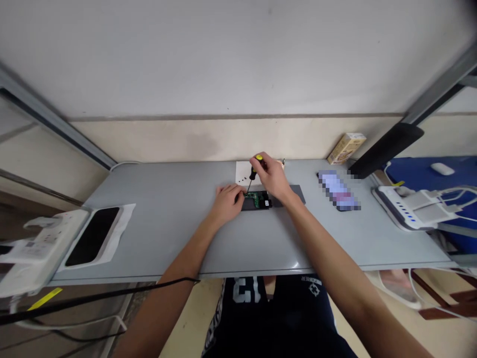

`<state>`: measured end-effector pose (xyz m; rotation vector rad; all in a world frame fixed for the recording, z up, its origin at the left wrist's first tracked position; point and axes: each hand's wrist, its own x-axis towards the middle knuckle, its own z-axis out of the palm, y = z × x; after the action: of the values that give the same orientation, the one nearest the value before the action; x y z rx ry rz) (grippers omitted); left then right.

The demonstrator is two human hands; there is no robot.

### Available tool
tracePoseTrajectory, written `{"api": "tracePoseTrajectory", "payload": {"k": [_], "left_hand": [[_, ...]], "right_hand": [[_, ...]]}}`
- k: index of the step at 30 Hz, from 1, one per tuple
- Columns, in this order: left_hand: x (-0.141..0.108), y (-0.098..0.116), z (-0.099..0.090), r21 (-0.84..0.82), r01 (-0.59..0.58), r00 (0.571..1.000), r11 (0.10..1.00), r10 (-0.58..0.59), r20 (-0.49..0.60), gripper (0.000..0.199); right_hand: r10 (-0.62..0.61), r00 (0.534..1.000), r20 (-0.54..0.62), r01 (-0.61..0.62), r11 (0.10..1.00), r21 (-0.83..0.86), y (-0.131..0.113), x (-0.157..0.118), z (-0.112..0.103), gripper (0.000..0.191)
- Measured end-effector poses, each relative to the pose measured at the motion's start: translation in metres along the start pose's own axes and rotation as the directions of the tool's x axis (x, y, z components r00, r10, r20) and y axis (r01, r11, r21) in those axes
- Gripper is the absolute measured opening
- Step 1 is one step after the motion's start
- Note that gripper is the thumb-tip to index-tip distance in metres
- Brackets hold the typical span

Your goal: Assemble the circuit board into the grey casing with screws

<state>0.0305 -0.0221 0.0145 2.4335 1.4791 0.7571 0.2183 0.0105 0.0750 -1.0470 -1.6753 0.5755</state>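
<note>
Looks like living quarters here, dorm or bedroom, too close to call! A grey bench (pixel 164 223) hard up against a pale wall (pixel 238 59), metal posts (pixel 74 133) at both ends, power strips (pixel 395 211) left and right, a phone (pixel 335 189), a carton (pixel 346 148), and sportswear (pixel 294 323) down below!

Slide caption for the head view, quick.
Right hand holds a yellow and black screwdriver, tip down at a green circuit board; left hand rests at the board's left end.
</note>
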Motion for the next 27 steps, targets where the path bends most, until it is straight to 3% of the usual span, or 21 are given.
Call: {"api": "tracePoseTrajectory", "payload": {"k": [6,11,15,17,21,27], "left_hand": [[0.000,0.002,-0.001,-0.022,0.027,1.000,0.999,-0.027,0.005,0.024],[0.000,0.000,0.001,-0.016,0.018,1.000,1.000,-0.018,0.004,0.024],[0.000,-0.002,0.002,-0.014,0.004,1.000,1.000,-0.004,0.002,0.024],[0.001,-0.003,0.002,-0.011,0.010,1.000,1.000,-0.010,0.015,0.024],[0.002,-0.003,0.001,0.006,0.017,0.999,1.000,-0.017,0.032,0.025],[0.003,-0.003,0.000,0.001,0.029,0.999,1.000,-0.029,0.041,0.024]], "right_hand": [[-0.014,1.000,0.012,0.014,0.999,-0.032,-0.010,0.010,0.011,0.045],[0.000,0.996,-0.088,-0.001,1.000,-0.013,-0.007,0.009,0.024,0.044],[0.046,0.969,-0.244,-0.019,0.993,0.114,0.003,0.011,0.043,0.042],[0.110,0.952,-0.285,-0.035,0.966,0.257,0.007,0.013,0.050,0.040],[0.199,0.965,-0.173,-0.083,0.850,0.520,0.009,0.014,0.054,0.043],[0.186,0.966,-0.179,-0.088,0.890,0.448,0.000,0.010,0.052,0.046]]}}
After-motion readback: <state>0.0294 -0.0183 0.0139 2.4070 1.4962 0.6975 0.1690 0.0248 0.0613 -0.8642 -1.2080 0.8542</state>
